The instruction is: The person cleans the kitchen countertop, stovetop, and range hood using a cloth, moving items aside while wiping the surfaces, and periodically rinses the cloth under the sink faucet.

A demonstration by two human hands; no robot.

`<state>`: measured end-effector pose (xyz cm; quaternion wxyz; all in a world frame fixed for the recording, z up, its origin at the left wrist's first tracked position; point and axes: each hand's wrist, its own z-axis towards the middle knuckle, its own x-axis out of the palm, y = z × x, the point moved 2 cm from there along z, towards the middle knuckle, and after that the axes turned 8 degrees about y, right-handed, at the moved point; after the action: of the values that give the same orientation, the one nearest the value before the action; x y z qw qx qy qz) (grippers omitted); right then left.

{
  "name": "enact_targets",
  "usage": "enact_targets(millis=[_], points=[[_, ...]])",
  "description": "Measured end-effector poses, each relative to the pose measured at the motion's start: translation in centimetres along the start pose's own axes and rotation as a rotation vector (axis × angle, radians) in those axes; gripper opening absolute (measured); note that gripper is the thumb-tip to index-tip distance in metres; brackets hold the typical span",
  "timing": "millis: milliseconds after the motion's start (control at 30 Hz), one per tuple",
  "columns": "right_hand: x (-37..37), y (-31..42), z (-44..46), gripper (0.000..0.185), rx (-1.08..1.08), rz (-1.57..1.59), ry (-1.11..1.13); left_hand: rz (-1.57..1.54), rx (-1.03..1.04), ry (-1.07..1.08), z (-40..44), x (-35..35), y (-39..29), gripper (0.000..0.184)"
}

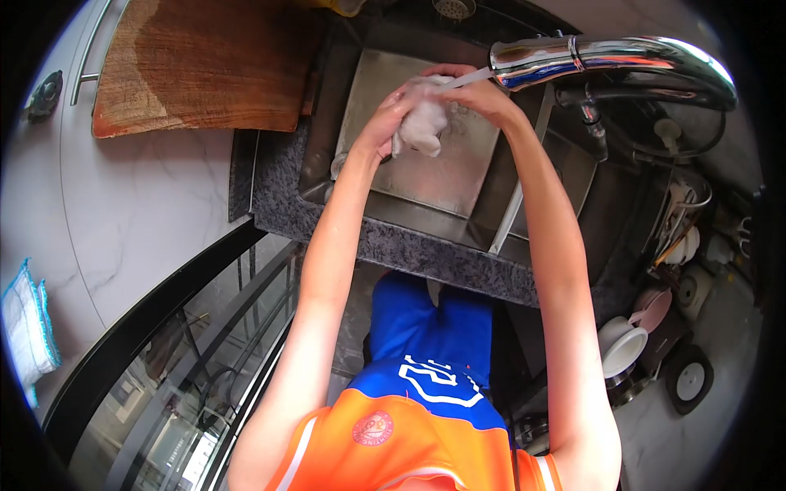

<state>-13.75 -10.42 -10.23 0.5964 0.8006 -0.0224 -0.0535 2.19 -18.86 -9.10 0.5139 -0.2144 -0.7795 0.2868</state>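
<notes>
A white, wet, bunched-up cloth (pixel 423 129) is held between my two hands over the sink basin (pixel 442 192). My left hand (pixel 388 119) is wrapped round its left side. From the upper right, my right hand (pixel 483 96) is curled against the cloth, with some of its fingers hidden behind it. A stream of water runs from the chrome faucet (pixel 536 64) onto the cloth and my hands. Under the hands lies the basin's wet metal bottom.
A thick wooden board (pixel 205 65) lies left of the sink. The smaller basin (pixel 565 168) is on the right, past a metal divider. Dishes and a white bowl (pixel 624 350) stand at the far right. A blue-edged cloth (pixel 31 327) lies at the far left.
</notes>
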Motion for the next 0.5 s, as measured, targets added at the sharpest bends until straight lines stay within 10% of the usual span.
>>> enact_targets(millis=[100, 200, 333, 433, 500], points=[[-0.4, -0.9, 0.3, 0.045, -0.012, 0.032, -0.075, 0.219, 0.019, -0.103, 0.7, -1.9, 1.2, 0.029], [-0.5, 1.2, 0.9, 0.035, -0.017, -0.604, -0.111, 0.641, 0.137, -0.178, 0.8, -4.1, 2.4, 0.029], [1.7, 4.8, 0.4, 0.037, 0.086, -0.414, -0.215, 0.778, 0.197, -0.325, 0.4, -7.0, 5.6, 0.031], [2.9, 5.3, 0.2, 0.038, 0.044, -0.046, -0.191, 0.533, -0.016, -0.491, -1.0, -6.9, 8.7, 0.053], [3.7, 6.0, -0.1, 0.04, 0.064, -0.013, -0.261, -0.272, -0.297, -0.132, -2.0, -3.4, 9.5, 0.078]])
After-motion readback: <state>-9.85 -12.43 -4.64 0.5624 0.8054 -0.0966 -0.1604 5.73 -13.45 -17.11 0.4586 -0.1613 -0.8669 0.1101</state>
